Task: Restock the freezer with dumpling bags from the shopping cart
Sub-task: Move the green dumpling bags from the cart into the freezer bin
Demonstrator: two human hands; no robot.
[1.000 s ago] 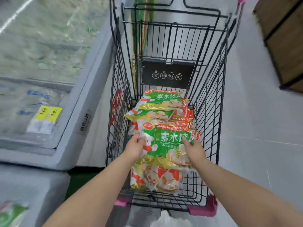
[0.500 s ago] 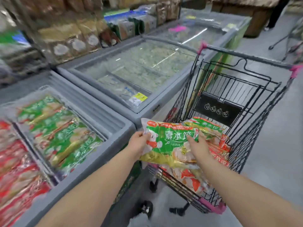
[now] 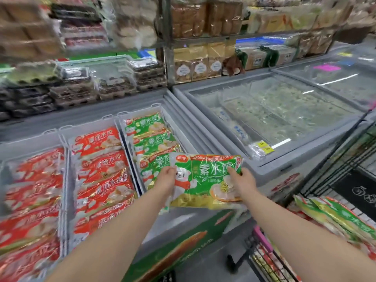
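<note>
supermarket shelves (image 3: 203, 58) back an open chest freezer (image 3: 183, 220), the shopping cart (image 3: 345, 157) at near right. left hand (image 3: 166, 181) and right hand (image 3: 244, 180) each pinch a side edge of a green dumpling bag (image 3: 205, 180), held over the freezer's near right rim, just short of the green-bag compartment (image 3: 150, 137). released too soon, it could land on the rim; slick film may slip from edge pinches.

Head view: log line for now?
left hand: grips green bag | right hand: grips green bag | green bag: above freezer rim, not placed
</note>
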